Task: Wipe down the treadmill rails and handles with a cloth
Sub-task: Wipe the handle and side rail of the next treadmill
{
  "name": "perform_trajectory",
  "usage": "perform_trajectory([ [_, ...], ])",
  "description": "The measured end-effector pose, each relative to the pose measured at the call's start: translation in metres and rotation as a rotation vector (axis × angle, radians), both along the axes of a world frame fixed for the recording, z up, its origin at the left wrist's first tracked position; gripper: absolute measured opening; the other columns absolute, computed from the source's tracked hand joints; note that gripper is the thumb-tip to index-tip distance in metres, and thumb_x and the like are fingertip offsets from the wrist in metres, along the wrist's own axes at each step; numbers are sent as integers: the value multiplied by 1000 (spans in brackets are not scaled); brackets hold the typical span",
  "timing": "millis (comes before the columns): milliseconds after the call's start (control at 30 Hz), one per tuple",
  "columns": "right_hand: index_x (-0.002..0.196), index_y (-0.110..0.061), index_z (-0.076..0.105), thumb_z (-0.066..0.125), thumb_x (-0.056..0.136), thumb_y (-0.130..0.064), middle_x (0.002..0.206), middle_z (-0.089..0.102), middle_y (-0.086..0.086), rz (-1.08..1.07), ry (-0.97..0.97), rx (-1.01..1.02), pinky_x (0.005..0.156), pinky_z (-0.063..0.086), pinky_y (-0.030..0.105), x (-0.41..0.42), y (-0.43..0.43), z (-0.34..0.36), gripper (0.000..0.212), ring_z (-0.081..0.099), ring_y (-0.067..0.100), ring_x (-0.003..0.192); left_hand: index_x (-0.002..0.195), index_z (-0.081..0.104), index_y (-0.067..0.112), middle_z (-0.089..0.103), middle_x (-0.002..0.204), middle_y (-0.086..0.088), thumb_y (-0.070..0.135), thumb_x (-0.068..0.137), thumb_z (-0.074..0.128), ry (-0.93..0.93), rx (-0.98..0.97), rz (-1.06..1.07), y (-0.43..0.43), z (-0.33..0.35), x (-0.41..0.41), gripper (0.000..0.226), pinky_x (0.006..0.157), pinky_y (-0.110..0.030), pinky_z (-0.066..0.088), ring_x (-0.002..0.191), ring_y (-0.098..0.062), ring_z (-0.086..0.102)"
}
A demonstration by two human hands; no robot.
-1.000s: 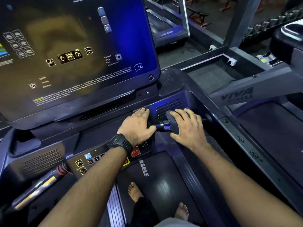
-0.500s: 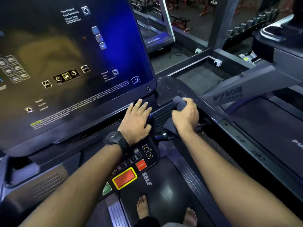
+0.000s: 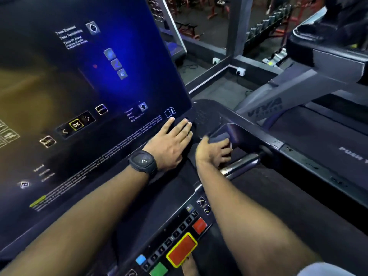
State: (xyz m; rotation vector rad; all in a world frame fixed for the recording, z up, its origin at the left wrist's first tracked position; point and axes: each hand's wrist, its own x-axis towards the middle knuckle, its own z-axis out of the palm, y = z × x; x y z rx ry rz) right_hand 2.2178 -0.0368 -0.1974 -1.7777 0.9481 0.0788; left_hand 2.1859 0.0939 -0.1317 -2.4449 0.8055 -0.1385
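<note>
My right hand [image 3: 214,153] grips a dark grey cloth [image 3: 219,138] and presses it against the inner corner of the treadmill's right rail [image 3: 247,136], just above the short metal handle [image 3: 242,163]. Part of the cloth is hidden under my fingers. My left hand [image 3: 170,143], with a black watch on the wrist, lies flat with spread fingers on the lower right edge of the console screen [image 3: 79,96], holding nothing.
A button panel with a large red stop key [image 3: 182,249] sits below my arms. The right side rail [image 3: 318,166] runs toward me. A neighbouring treadmill [image 3: 328,124] stands to the right, and wall sockets [image 3: 241,71] and weight racks lie beyond.
My right hand has carried the cloth up from the handle to the rail's corner. My left hand has slid up to the screen's edge, and the view has moved closer and higher.
</note>
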Motion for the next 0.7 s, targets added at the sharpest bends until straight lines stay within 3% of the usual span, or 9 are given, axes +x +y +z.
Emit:
perform_trajectory([
  [133,163,-23,10,45,100,-59,169,2,12,98,13,-85,113,27,64,5,6,1,80,5,42,152,156,24,5,12,165,-20,49,88,29,9,84,-62,-2,-6,10,81,121,-61,2,153,-35,9],
  [267,163,-28,12,42,102,-54,170,5,7,134,-37,-188,113,29,65,12,0,-4,72,6,38,153,157,16,5,5,166,-19,54,91,35,46,171,-83,-10,-10,18,85,119,-62,-8,154,-34,0],
  [433,163,-25,6,42,104,-46,170,0,12,-71,106,81,118,20,59,13,6,2,72,2,45,153,157,13,3,4,166,-20,55,90,35,54,203,-59,-13,-11,16,88,118,-63,-11,154,-35,-3],
  [600,163,-29,11,41,104,-49,170,4,7,153,-36,-194,114,27,62,18,1,-1,70,7,38,153,157,7,0,5,166,-21,55,90,36,49,185,-56,-14,-11,18,92,121,-60,-7,154,-36,-4],
  [700,164,-29,9,42,104,-45,170,4,9,-40,56,-9,119,21,59,32,-19,-2,70,6,41,153,157,7,-1,6,166,-20,53,91,36,46,174,-40,-14,-13,15,91,120,-60,-8,154,-35,-4],
])
